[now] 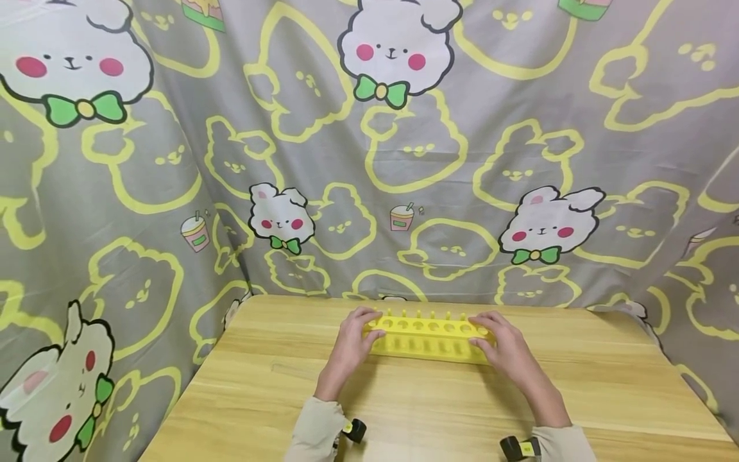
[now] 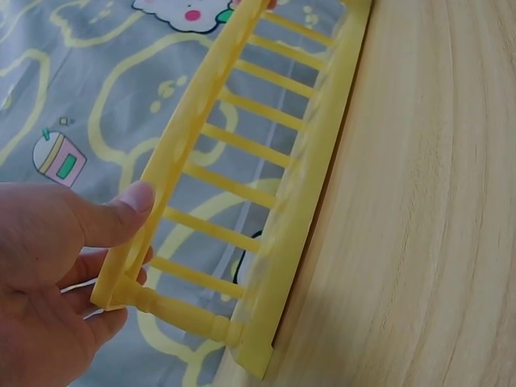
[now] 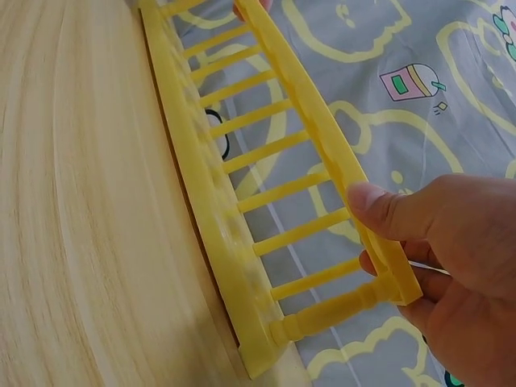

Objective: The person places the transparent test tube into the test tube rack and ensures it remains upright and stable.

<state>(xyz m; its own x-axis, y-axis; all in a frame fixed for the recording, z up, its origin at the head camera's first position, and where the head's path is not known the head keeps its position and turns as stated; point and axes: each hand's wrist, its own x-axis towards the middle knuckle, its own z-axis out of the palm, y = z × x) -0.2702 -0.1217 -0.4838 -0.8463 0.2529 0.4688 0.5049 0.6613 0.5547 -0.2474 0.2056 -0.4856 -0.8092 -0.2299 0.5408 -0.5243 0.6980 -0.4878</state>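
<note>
Your left hand [image 1: 352,337] and right hand [image 1: 508,343] each grip one end of a long yellow plastic rack [image 1: 427,333] with two rails, thumbs on the near side, fingers curled over the top. Head view: rack sits near the far edge of the light wood-grain table [image 1: 462,410], round holes along its upper rail, short pegs showing above. Your hands cover both rack ends. Beige sleeves [image 1: 316,427] cut off by the bottom edge, a small black wrist device [image 1: 358,431] at each cuff. Faint clear strip [image 1: 300,371] left of your left hand; hard to make out. Grey cloth curtain [image 1: 404,173] behind the table and at both sides, printed with yellow outlines, white rabbit heads and pink cups.

Left wrist view: your left thumb presses the upper rail, fingers wrapped beneath, partly hidden behind it. Turned end post [image 2: 181,314] and thin crossbars [image 2: 242,185] join the rails. Rack's far end runs out at the top; only a bit of a fingertip shows there. Palm cut off at left.

Right wrist view: same pinch by your right hand, thumb on the upper rail, fingers partly behind. Lower rail [image 3: 201,201] lies along the tabletop; you can't see its whole underside. Far end cropped again, curtain beyond.
</note>
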